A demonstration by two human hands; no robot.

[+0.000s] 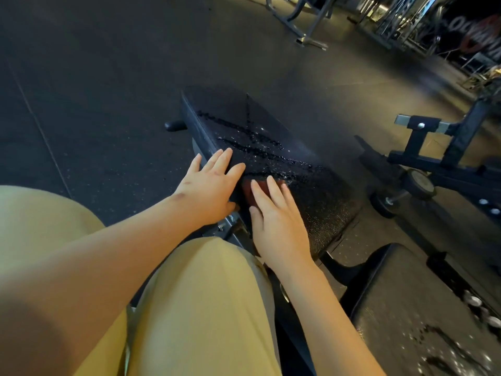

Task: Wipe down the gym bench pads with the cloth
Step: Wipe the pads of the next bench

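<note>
A long black bench pad (271, 126) stretches away from me, beaded with lines of wet droplets. My left hand (214, 185) lies flat with straight fingers over the pad's near left edge. Just to its right, my right hand (276, 221) presses flat on a dark red cloth (248, 189), which shows only as a small patch past my fingers. A second black pad (406, 299) at the lower right also carries wet streaks.
My legs in tan trousers (203, 308) fill the lower left. A black metal frame with wheels (423, 169) stands close to the bench's right side. Dark rubber floor (95, 90) spreads to the left, and grey machine legs (306, 25) stand far behind.
</note>
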